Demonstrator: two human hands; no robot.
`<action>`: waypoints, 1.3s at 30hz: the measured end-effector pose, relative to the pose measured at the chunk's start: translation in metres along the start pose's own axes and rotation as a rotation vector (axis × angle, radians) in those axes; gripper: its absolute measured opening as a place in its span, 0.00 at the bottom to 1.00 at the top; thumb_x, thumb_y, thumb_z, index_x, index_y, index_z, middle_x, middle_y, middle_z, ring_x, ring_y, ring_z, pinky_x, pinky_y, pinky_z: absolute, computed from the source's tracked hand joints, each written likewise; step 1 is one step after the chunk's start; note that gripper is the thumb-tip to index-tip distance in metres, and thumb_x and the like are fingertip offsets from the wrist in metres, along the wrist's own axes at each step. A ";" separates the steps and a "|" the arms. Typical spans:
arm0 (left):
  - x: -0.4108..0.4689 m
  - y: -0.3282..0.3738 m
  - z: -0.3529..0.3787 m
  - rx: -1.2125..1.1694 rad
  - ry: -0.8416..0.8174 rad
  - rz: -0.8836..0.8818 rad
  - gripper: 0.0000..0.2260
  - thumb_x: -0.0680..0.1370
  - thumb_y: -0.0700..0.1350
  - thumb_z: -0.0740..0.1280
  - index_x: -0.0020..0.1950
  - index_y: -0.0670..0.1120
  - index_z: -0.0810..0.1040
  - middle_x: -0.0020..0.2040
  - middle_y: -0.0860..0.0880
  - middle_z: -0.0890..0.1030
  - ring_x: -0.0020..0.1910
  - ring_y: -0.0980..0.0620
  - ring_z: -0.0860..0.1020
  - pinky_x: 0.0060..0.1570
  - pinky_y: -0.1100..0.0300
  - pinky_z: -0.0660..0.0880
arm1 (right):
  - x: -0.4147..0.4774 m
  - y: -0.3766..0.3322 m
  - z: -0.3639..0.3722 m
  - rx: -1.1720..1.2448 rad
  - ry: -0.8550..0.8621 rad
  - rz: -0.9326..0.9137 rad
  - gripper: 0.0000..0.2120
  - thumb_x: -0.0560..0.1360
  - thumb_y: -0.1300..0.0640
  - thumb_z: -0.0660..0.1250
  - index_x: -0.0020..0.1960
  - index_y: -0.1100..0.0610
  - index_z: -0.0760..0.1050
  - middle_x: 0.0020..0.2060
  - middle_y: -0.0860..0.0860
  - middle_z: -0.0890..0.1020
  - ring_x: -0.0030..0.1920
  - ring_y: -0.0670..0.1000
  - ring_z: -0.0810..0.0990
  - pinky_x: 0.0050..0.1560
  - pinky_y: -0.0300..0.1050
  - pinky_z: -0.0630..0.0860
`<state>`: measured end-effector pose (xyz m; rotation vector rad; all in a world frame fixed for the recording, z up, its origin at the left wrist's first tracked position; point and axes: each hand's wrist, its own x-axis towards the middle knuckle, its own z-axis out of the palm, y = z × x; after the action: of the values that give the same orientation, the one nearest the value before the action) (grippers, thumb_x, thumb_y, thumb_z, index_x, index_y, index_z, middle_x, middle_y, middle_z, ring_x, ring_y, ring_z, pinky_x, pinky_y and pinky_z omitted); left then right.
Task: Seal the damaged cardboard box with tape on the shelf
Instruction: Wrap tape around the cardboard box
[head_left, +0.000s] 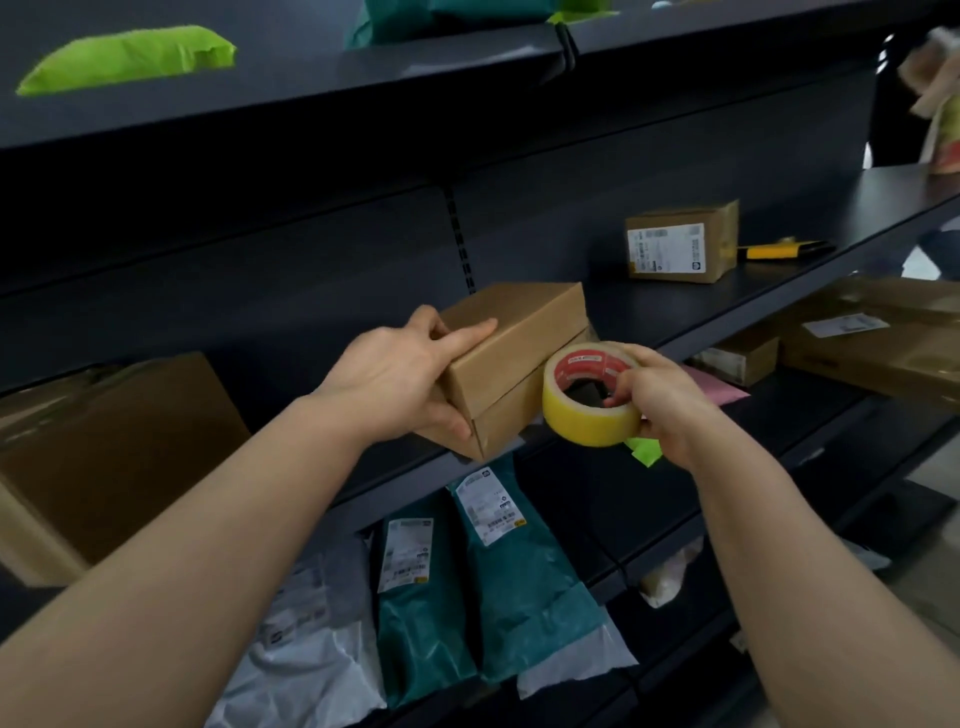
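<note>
With the left hand gripping the cardboard box at the shelf edge and the right hand pinching the tape roll beside it, free the tape end, then press it across the lid seam.

Box: matt brown cardboard. Tape roll: glossy yellow w/ red paper core. Shelf: dark matt metal.

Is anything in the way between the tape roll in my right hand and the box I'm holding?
Nothing visible does. The right hand holds the tape roll right beside the cardboard box, whose facing side is bare. The left hand grips the box's other end, away from the roll.
</note>
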<state>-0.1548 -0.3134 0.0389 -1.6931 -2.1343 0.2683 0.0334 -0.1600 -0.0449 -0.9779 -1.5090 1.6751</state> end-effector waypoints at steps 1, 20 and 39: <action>0.000 0.003 -0.003 0.061 0.005 -0.006 0.48 0.66 0.72 0.69 0.78 0.66 0.44 0.66 0.47 0.66 0.44 0.50 0.73 0.40 0.56 0.74 | -0.001 -0.002 0.003 0.008 -0.018 -0.001 0.30 0.73 0.73 0.57 0.66 0.45 0.73 0.53 0.53 0.79 0.48 0.53 0.79 0.40 0.46 0.75; 0.019 0.041 -0.018 0.331 0.061 -0.048 0.50 0.65 0.74 0.67 0.80 0.58 0.49 0.63 0.42 0.72 0.49 0.44 0.79 0.36 0.56 0.68 | -0.033 0.005 0.009 0.367 -0.103 0.057 0.16 0.71 0.71 0.55 0.52 0.62 0.76 0.36 0.55 0.81 0.32 0.48 0.75 0.35 0.43 0.75; 0.013 0.039 0.002 0.160 0.144 -0.134 0.35 0.75 0.61 0.67 0.78 0.56 0.55 0.67 0.44 0.72 0.52 0.43 0.79 0.38 0.55 0.72 | -0.053 0.000 0.014 0.348 -0.193 -0.005 0.27 0.73 0.70 0.59 0.71 0.57 0.67 0.51 0.59 0.82 0.37 0.50 0.83 0.39 0.45 0.79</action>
<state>-0.1231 -0.2908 0.0247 -1.4301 -2.0513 0.2622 0.0475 -0.2131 -0.0389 -0.6414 -1.2731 1.9906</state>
